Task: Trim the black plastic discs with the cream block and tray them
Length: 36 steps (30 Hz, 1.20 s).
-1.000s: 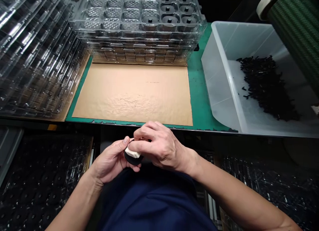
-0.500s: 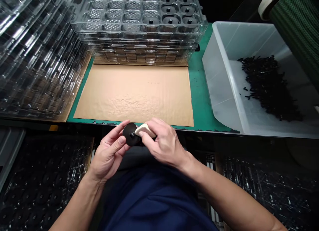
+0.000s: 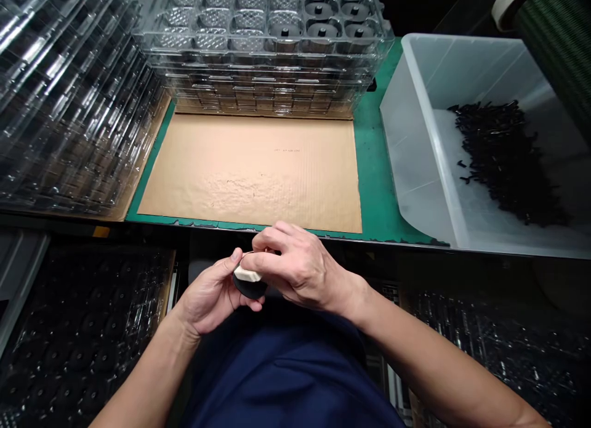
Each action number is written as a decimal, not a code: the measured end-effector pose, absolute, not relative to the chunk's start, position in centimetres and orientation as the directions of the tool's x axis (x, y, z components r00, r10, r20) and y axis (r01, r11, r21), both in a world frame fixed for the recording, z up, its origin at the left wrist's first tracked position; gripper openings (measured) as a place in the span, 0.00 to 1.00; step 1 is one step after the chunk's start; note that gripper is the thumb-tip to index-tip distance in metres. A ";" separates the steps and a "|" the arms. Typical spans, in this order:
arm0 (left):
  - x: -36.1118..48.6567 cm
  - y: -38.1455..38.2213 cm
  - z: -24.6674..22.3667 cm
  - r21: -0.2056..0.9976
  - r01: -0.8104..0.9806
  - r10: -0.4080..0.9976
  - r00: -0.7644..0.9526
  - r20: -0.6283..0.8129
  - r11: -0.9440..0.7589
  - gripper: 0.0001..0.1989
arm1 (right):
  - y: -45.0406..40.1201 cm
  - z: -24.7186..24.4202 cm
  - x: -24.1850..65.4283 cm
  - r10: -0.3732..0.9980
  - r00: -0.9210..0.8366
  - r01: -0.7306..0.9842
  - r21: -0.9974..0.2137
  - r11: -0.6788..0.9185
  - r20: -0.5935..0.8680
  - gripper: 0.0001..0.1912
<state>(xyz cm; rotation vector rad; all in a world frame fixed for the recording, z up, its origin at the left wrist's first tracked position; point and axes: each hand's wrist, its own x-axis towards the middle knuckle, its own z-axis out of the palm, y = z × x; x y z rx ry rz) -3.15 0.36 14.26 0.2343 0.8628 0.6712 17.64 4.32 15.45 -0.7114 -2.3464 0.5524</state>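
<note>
A round black part (image 3: 250, 288) is gripped by my left hand (image 3: 210, 295), its thumb at the upper left rim and fingertips beneath. Pressed against the face of the part is a small cream-coloured pad (image 3: 248, 273), pinched in my right hand (image 3: 298, 265). The pad and right fingers cover much of the disc, so its centre is hidden. Both hands are just in front of the table's near edge, over my lap.
Cardboard (image 3: 253, 169) lies on the green table (image 3: 373, 169). Behind it are stacked clear trays (image 3: 258, 58), partly filled with round dark parts. More trays (image 3: 69, 95) stand left. A translucent bin (image 3: 420, 145) holds small black pieces (image 3: 508, 157) at the right.
The black disc has moved slightly down and tilted. The pad has shifted from the disc's right side across its face. My left hand has come lower and to the right.
</note>
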 end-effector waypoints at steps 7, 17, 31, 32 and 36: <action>-2.4 1.0 14.0 0.702 -0.571 0.882 0.091 -0.462 0.426 0.28 | 2.9 15.0 16.2 0.963 -0.266 0.454 -0.888 0.079 -0.050 0.14; -2.2 0.6 14.9 0.813 -0.506 0.934 -0.041 -0.355 0.287 0.30 | 3.0 16.7 15.2 0.961 -0.275 0.424 -0.893 0.152 0.032 0.14; -4.2 0.2 14.7 0.751 -0.495 0.894 0.146 -0.424 0.437 0.26 | 3.8 15.3 16.6 0.872 -0.427 0.644 -0.597 0.478 0.238 0.07; -4.4 0.2 14.6 0.748 -0.487 0.887 0.157 -0.433 0.451 0.26 | 3.8 15.2 16.8 0.866 -0.441 0.638 -0.595 0.488 0.238 0.07; -4.9 0.1 14.0 0.713 -0.459 0.844 0.207 -0.494 0.530 0.25 | 4.0 15.0 17.1 0.831 -0.485 0.603 -0.583 0.544 0.273 0.07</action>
